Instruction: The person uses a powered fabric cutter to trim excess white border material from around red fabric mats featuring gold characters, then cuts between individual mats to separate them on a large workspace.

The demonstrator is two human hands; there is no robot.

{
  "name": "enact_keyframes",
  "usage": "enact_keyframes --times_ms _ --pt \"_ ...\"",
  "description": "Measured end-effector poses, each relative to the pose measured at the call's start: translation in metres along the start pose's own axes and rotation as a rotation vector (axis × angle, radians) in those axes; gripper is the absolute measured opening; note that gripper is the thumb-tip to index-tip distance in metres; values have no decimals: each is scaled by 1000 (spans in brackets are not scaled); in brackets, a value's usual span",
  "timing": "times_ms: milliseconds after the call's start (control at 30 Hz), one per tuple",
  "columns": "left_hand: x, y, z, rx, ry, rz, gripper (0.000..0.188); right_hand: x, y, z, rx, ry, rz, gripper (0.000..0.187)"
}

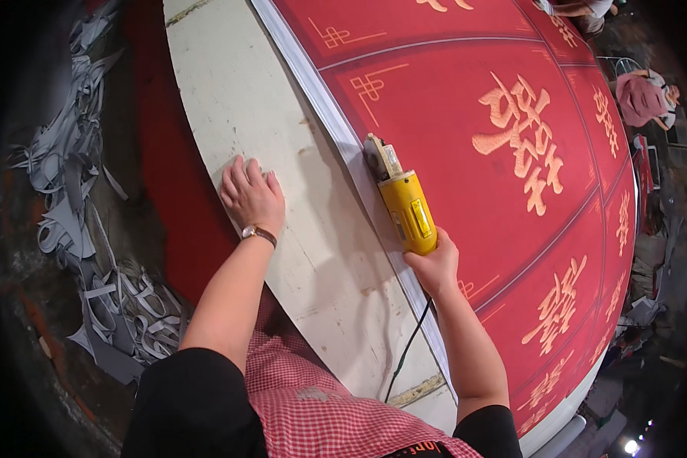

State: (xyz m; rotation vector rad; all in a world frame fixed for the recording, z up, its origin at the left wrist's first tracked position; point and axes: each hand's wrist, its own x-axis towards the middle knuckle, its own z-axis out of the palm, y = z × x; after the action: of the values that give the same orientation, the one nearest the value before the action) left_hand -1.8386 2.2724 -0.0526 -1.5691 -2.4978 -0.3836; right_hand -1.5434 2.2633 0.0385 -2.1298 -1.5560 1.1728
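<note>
My right hand (437, 266) is wrapped round the back end of a yellow electric fabric cutter (407, 208). The cutter's metal blade head points away from me and sits at the edge of a stack of red printed fabric (427, 107) with gold characters. A white border strip (313, 95) runs along that edge. From the cutter's rear a dark cord (409, 343) trails toward me over the pale worktable (233, 84). My left hand (253, 195), with a watch at the wrist, lies flat on the worktable near its left edge, holding nothing.
Grey and white fabric offcuts (80, 183) lie heaped on the floor at left, beside a red cloth (164, 183) below the table edge. A person in a pink apron (641, 99) is at the far right. Another person's arm (569, 9) reaches over the fabric's far end.
</note>
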Motion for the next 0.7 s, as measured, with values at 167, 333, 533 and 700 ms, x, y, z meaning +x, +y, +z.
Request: enact_keyframes --times_ms 167,333,533,700 --pt "4 2 -7 -36 -37 7 38 22 -33 13 15 -4 20 59" --pt "2 0 -8 -99 -96 26 46 49 -61 27 10 -14 14 58" --pt "7 -16 -30 -332 -340 23 59 82 -106 40 -24 -14 5 56" --pt "108 -44 -22 -510 -277 161 58 105 -139 55 -13 22 23 57"
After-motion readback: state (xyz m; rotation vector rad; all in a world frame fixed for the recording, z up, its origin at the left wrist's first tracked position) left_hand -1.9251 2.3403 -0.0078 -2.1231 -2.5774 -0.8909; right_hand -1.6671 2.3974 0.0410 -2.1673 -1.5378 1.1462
